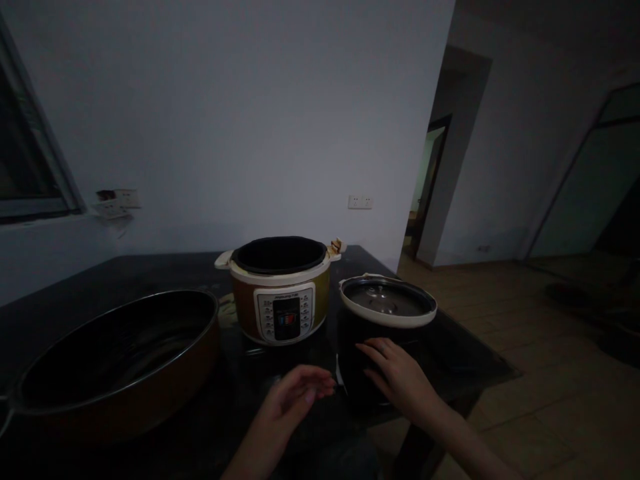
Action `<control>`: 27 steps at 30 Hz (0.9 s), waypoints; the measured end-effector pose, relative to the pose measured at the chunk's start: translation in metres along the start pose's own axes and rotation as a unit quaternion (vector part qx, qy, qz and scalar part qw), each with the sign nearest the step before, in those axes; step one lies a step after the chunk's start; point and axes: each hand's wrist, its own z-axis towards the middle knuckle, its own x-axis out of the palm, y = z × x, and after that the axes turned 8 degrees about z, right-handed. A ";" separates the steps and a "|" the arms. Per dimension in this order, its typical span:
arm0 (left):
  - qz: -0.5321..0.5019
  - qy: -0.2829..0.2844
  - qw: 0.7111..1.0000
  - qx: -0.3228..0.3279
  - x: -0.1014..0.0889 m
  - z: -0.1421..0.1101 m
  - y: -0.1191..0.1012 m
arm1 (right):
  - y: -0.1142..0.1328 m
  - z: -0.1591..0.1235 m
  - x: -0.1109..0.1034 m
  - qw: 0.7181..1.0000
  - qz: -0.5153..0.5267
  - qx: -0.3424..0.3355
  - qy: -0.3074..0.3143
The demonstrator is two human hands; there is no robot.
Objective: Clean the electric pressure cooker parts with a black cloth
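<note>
An electric pressure cooker (280, 287) with a white rim, gold sides and a button panel stands on the dark table, its black inner pot uncovered. To its right is a lid (390, 301) with a white edge, its shiny inner side facing up; what supports it is too dark to make out. My right hand (393, 373) is in front of and below the lid, fingers spread apart, holding nothing I can see. Left of it, my left hand (297, 397) is in front of the cooker with fingers loosely curved and thumb apart, nothing visible in it.
A large deep pan (125, 360) fills the left of the black table (175, 263). Wall sockets (360, 201) are behind the cooker. The table's right corner (513, 372) juts over the tiled floor (530, 333). A doorway (430, 173) opens at the right.
</note>
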 end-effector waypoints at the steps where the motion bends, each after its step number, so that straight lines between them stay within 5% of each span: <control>1: 0.012 -0.013 1.000 0.003 -0.004 0.001 -0.003 | 0.001 -0.002 0.008 1.000 0.004 0.028 0.014; 8: 0.077 -0.124 0.988 0.046 -0.034 0.000 -0.020 | -0.009 -0.002 0.037 0.984 0.024 0.167 0.060; 14: 0.118 -0.139 0.982 0.053 -0.046 0.002 -0.017 | -0.022 0.002 0.046 0.964 0.141 0.213 0.074; 20: 0.200 -0.142 0.965 0.089 -0.067 0.011 -0.036 | -0.019 0.010 0.037 0.924 0.294 0.245 0.011; 22: 0.218 -0.150 0.958 0.105 -0.078 0.013 -0.047 | -0.014 0.012 0.031 0.879 0.405 0.250 0.015; 27: 0.242 -0.194 0.943 0.122 -0.099 0.012 -0.066 | 0.001 0.013 0.026 0.674 0.669 0.279 0.142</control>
